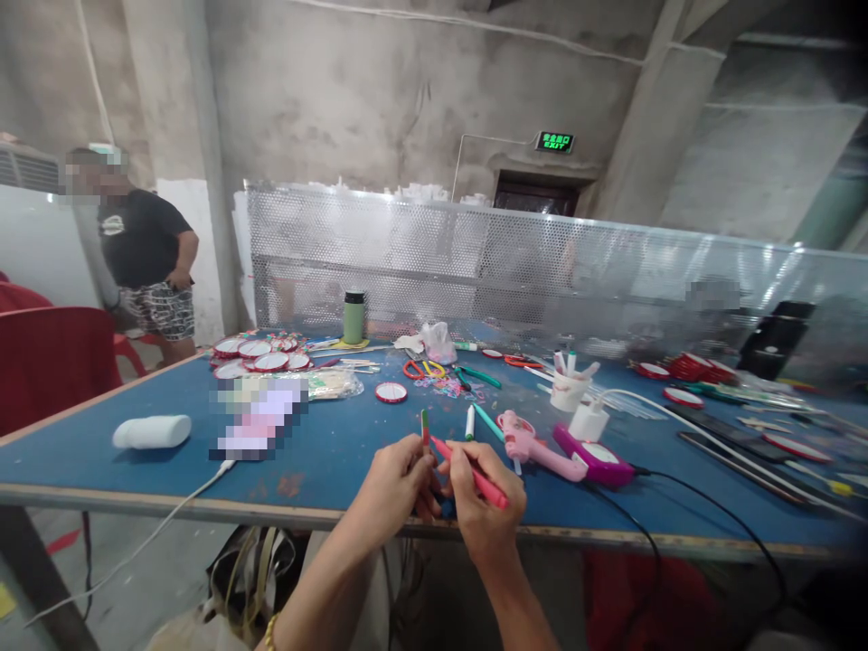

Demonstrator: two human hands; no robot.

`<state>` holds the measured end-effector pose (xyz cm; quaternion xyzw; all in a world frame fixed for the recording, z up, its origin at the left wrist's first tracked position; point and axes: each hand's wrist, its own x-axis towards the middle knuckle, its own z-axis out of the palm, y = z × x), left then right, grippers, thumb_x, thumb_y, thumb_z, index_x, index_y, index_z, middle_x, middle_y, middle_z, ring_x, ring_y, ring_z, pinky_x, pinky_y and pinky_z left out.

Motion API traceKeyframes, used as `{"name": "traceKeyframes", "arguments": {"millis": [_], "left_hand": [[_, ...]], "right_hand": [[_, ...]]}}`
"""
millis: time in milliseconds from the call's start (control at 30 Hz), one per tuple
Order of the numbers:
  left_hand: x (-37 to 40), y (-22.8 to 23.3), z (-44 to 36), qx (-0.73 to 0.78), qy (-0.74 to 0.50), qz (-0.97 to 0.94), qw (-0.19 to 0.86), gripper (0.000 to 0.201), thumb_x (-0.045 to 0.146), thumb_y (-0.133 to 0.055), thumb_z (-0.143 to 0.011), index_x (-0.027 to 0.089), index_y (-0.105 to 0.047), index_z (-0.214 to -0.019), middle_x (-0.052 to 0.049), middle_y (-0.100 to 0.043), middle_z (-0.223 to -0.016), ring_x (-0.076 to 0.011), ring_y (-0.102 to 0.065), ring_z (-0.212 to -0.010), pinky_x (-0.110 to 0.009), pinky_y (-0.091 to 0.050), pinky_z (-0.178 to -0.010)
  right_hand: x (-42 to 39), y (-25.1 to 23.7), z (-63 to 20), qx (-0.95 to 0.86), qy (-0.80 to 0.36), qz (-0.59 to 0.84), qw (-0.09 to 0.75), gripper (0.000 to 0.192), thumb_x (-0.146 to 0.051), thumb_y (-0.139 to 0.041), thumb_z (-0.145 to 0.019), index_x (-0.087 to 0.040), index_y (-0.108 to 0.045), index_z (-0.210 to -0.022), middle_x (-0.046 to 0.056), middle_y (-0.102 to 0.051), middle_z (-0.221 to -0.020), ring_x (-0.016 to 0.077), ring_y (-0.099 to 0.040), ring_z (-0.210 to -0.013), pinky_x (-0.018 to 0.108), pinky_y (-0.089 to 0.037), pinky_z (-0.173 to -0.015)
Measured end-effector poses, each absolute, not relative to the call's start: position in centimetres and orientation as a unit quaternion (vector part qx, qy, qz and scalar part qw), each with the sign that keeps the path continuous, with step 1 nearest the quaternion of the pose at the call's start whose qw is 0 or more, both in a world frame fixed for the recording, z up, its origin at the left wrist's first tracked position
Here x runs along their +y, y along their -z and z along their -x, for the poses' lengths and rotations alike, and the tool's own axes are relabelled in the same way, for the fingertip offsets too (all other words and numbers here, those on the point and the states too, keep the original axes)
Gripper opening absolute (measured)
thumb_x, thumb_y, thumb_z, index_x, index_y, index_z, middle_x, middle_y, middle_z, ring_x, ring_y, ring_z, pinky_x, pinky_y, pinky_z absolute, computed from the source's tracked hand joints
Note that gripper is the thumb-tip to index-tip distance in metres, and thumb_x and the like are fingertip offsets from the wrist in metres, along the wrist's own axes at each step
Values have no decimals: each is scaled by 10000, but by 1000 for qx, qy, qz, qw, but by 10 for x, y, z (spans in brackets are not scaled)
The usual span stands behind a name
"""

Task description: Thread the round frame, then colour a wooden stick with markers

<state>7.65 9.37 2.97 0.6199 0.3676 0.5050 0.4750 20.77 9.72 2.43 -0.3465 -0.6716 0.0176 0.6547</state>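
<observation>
A person's right hand point(483, 495) gripped a red pen point(475, 475) in its fingers like a writer's, while the left hand point(397, 484) pinched a small piece steady at the blue worktop point(325, 452) edge.

Red marker point(475, 475), blue table point(325, 443), green flask point(353, 317), pink glue gun point(535, 443), red-rimmed white discs point(261, 354), white tube point(152, 431)

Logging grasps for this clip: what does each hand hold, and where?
Right hand: red pen, gripped mid-barrel. Left hand: something small pinched at its fingertips, mostly hidden.
</observation>
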Motion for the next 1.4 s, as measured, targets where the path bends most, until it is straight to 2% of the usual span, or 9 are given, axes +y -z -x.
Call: {"name": "traceKeyframes", "arguments": {"millis": [267, 500, 767, 1400], "left_hand": [[92, -29, -77, 367, -507, -617, 477, 289, 462, -514, -899, 190, -514, -801, 27, -594, -588, -127, -586, -434, -222, -485, -412], [93, -30, -77, 370, -509, -611, 480, 279, 462, -528, -883, 190, -529, -823, 15, -610, -637, -146, -609, -457, -242, -496, -414], [92, -30, -77, 368, -507, -622, 470, 273, 443, -501, -899, 190, -504, -795, 27, -590, -587, -132, -591, -443, -234, -499, -417], [93, -30, -77, 375, -504, -617, 474, 276, 458, -517, -886, 195, -505, -804, 18, -605, -635, -140, -609, -457, -240, -503, -416]], "right_hand": [[95, -29, -207, -697, -4, 315, 644, 178, -182, -539, -914, -173, -660, -785, -2, -677, -621, 123, -633, -499, 214, -490, -506], [98, -21, -208, -672, -11, 334, 661, 165, -187, -550, -917, -176, -662, -797, -6, -671, -619, 125, -635, -499, 216, -483, -503], [97, -26, -206, -694, 17, 317, 646, 163, -175, -548, -918, -164, -677, -819, 20, -704, -668, 141, -664, -574, 239, -511, -587], [97, -24, -206, -671, 13, 333, 662, 157, -183, -554, -916, -170, -663, -804, 18, -711, -665, 132, -655, -521, 225, -498, -530]]}}
